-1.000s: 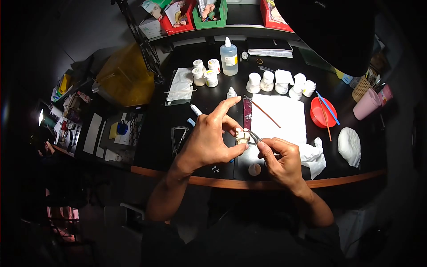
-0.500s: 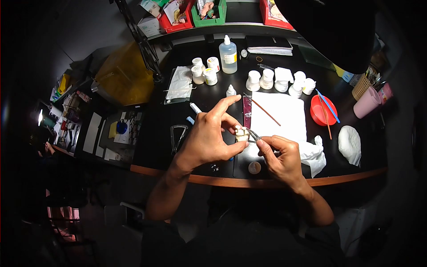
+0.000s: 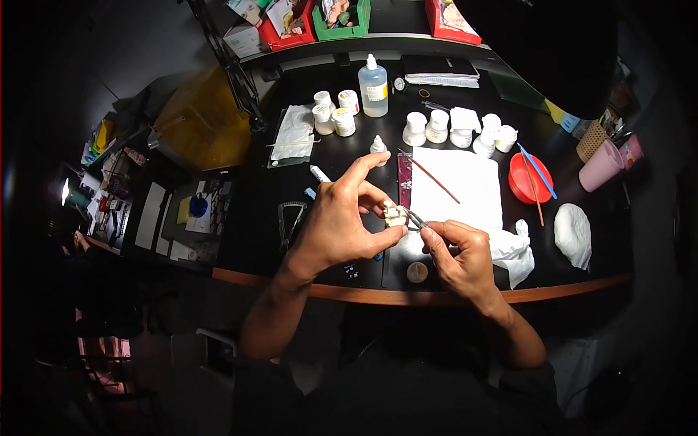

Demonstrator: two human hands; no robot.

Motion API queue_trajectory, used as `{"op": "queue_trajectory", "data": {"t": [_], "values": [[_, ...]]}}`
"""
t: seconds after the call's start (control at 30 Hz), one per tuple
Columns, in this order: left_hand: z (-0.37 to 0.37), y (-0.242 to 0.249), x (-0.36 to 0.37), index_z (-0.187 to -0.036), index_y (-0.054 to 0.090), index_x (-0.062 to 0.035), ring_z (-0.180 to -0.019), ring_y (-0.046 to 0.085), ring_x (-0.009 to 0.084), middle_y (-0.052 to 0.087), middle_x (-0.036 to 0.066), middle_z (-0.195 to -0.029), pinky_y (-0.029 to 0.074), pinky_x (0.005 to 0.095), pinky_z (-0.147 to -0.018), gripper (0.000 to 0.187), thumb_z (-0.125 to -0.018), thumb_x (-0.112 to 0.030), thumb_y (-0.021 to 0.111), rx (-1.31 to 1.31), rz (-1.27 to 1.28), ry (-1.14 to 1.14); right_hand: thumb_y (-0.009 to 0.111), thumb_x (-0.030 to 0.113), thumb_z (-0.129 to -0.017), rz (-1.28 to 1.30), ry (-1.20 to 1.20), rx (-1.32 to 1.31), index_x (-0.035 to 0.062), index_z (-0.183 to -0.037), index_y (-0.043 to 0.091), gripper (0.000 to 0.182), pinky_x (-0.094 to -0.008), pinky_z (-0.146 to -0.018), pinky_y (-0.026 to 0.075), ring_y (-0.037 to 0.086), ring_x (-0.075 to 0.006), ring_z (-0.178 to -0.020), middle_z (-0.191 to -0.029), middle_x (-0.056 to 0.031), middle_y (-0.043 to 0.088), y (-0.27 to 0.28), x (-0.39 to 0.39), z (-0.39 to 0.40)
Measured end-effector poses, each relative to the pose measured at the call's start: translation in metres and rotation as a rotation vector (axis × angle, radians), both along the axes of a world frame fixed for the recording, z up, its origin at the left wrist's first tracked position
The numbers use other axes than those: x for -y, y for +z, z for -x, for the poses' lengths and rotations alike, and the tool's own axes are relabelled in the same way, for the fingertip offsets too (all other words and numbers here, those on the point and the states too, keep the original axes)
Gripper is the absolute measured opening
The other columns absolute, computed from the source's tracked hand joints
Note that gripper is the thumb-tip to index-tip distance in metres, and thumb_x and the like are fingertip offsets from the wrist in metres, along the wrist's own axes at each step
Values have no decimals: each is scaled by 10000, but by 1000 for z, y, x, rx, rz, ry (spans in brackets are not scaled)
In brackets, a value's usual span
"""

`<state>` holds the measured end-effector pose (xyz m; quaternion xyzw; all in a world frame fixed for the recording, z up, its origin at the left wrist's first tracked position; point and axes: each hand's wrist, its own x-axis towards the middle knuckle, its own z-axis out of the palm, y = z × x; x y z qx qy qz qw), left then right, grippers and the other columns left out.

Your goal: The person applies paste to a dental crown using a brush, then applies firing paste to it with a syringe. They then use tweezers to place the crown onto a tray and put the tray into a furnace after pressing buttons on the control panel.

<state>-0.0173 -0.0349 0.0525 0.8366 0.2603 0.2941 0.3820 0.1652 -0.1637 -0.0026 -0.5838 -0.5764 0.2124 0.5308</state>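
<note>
My left hand [image 3: 342, 221] pinches a small cream-coloured dental model [image 3: 395, 216] between thumb and fingers, with the index finger raised away from it. From the right, my right hand [image 3: 463, 256] grips dark curved tweezers [image 3: 416, 219], closed around them near the thumb tip. The tweezers' tips meet the model's right side; whether they hold a small piece there is too fine to tell. Both hands are above the front part of the black table. Beyond them lie a white paper towel [image 3: 465, 185] and a thin brown-handled brush [image 3: 435, 180].
A red bowl [image 3: 522, 190] with brushes across it stands to the right, near a white crumpled pad [image 3: 572, 236]. White jars [image 3: 437, 127] and a clear bottle [image 3: 374, 91] stand farther back. A metal caliper [image 3: 291, 221] lies left. A small round disc [image 3: 416, 272] sits near the wooden edge.
The dental model has turned slightly in my left fingers, and the tweezers stay against it. Both hands are otherwise almost where they were; the whole view has shifted very slightly.
</note>
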Motion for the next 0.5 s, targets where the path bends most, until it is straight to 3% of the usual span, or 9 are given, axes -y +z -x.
{"op": "queue_trajectory", "data": {"t": [0.07, 0.5], "values": [[0, 0, 0, -1454, 501, -9, -825, 750, 127, 793, 64, -886, 556, 255, -762, 863, -699, -139, 897, 5, -1, 11, 709, 85, -969, 26, -15, -14, -46, -968, 770, 145, -318, -564, 479, 638, -168, -607, -697, -114, 687, 5, 1, 2], [1, -5, 4, -1422, 502, 8, -800, 760, 161, 778, 83, -869, 583, 285, -746, 855, -688, -163, 907, 58, -43, 36, 734, 111, -957, 70, -81, 3, -44, -900, 780, 171, -313, -533, 461, 642, -167, -569, -680, -142, 704, 8, -4, 2]]}}
